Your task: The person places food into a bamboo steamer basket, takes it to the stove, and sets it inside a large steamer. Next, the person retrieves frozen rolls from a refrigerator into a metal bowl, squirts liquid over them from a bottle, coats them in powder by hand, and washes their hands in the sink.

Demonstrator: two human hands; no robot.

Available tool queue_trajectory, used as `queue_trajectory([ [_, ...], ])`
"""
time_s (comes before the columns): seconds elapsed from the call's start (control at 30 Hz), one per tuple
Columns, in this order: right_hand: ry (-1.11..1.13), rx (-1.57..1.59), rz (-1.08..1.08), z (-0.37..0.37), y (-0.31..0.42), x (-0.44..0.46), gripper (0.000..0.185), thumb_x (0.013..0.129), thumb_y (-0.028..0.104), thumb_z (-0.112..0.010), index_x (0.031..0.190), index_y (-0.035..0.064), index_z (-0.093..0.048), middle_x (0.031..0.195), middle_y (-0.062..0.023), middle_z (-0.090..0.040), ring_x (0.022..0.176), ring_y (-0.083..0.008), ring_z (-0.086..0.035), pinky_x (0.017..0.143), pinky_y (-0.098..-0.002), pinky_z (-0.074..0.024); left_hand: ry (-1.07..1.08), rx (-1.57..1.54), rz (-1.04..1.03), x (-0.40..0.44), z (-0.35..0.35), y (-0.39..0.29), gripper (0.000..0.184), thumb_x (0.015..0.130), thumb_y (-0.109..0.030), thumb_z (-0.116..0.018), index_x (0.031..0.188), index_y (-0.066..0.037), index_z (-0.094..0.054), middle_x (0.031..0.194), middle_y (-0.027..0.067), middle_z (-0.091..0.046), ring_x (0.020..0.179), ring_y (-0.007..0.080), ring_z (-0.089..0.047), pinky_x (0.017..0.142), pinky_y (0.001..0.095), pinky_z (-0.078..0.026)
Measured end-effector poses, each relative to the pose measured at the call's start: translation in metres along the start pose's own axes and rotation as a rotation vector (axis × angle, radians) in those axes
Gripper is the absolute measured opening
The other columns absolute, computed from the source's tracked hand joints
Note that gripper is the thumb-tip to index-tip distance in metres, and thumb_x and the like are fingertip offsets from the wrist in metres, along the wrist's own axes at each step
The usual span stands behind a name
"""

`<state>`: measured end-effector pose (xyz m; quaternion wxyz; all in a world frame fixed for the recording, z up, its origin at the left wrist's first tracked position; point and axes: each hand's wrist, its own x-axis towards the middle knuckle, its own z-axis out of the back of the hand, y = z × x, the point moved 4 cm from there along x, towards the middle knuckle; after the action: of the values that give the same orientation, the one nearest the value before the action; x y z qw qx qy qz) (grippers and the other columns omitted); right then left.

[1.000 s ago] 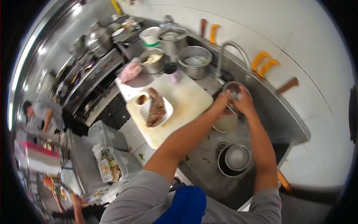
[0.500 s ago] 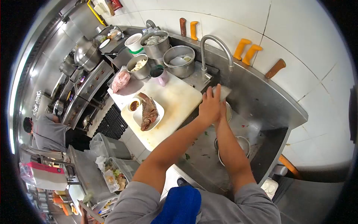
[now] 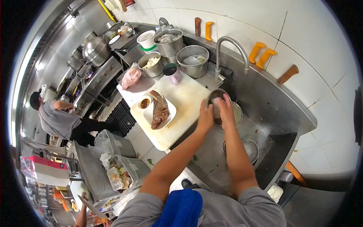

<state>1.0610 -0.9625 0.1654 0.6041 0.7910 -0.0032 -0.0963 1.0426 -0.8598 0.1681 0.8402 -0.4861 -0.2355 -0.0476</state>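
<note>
A small round metal bowl (image 3: 217, 93) is tilted over the near side of the sink, between my two hands. My left hand (image 3: 206, 116) grips its left side. On the other side, my right hand (image 3: 226, 112) has its fingers against the bowl, slightly smeared by motion. Something pale shows inside the bowl between the hands, too blurred to name. Below my right hand, another metal bowl (image 3: 238, 114) sits partly hidden in the sink. Left of my hands, a whole cooked fish (image 3: 160, 111) lies on a white plate (image 3: 171, 114), next to a sauce cup (image 3: 145, 103).
A white cutting board (image 3: 191, 96) bridges the sink's left edge. Metal pots (image 3: 193, 69) stand behind it, beside a curved faucet (image 3: 231, 40). Another bowl (image 3: 251, 150) lies in the sink. A co-worker (image 3: 58, 117) stands by the stove; another person's hand (image 3: 84, 196) is near a knife blade.
Both my hands have come back from beneath the faucet, lower and nearer me, and the bowl between them now shows plainly. The co-worker by the stove has straightened. The camera view has shifted slightly.
</note>
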Motion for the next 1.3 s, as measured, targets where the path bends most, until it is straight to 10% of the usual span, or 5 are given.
queue_trajectory([
  [0.07,0.048,0.08,0.021,0.001,0.004,0.003,0.044,0.085,0.024,-0.054,0.122,0.0023,-0.043,0.122,-0.0148,-0.048,0.109,-0.0217,-0.048,0.092,-0.0307,-0.0355,0.18,-0.986,0.999,-0.031,0.018,0.001,0.044,0.091,-0.035,-0.042,0.127,-0.012,-0.035,0.131,0.0157,-0.035,0.116,0.029,-0.041,0.085,0.0486,-0.043],
  [0.43,-0.017,0.7,-0.438,-0.008,-0.071,0.182,0.027,0.083,0.023,-0.053,0.099,0.0008,-0.053,0.095,-0.0104,-0.058,0.085,-0.0223,-0.056,0.08,-0.0359,-0.0458,0.031,-0.932,1.173,-0.143,0.067,0.034,0.048,0.091,-0.04,-0.041,0.13,-0.013,-0.033,0.125,0.0093,-0.044,0.109,0.026,-0.048,0.085,0.0465,-0.043],
  [0.8,0.335,-0.592,0.461,-0.032,-0.001,-0.062,0.04,0.085,0.022,-0.054,0.119,0.0034,-0.047,0.119,-0.0103,-0.05,0.109,-0.0221,-0.048,0.094,-0.0344,-0.0347,0.139,0.397,-0.041,-0.074,0.073,0.013,0.028,0.083,-0.008,-0.042,0.104,0.009,-0.049,0.109,0.0297,-0.048,0.106,0.0411,-0.045,0.092,0.0415,-0.036],
  [0.9,0.209,-1.26,0.206,-0.076,-0.028,-0.099,0.049,0.085,0.023,-0.052,0.127,0.0028,-0.039,0.126,-0.0203,-0.042,0.116,-0.029,-0.042,0.097,-0.0363,-0.0319,0.212,0.05,0.419,-0.055,0.078,-0.05,0.04,0.076,-0.01,-0.052,0.114,0.002,-0.047,0.114,0.0221,-0.05,0.108,0.0331,-0.046,0.094,0.04,-0.037],
  [1.3,0.166,-0.91,0.314,0.009,-0.049,-0.126,0.05,0.083,0.022,-0.053,0.127,0.0026,-0.038,0.126,-0.0204,-0.042,0.116,-0.0297,-0.042,0.096,-0.0363,-0.0326,0.423,0.639,-0.15,-0.088,-0.007,-0.047,0.065,0.074,-0.026,-0.055,0.133,-0.018,-0.03,0.136,0.019,-0.027,0.118,0.0432,-0.034,0.071,0.0392,-0.053],
])
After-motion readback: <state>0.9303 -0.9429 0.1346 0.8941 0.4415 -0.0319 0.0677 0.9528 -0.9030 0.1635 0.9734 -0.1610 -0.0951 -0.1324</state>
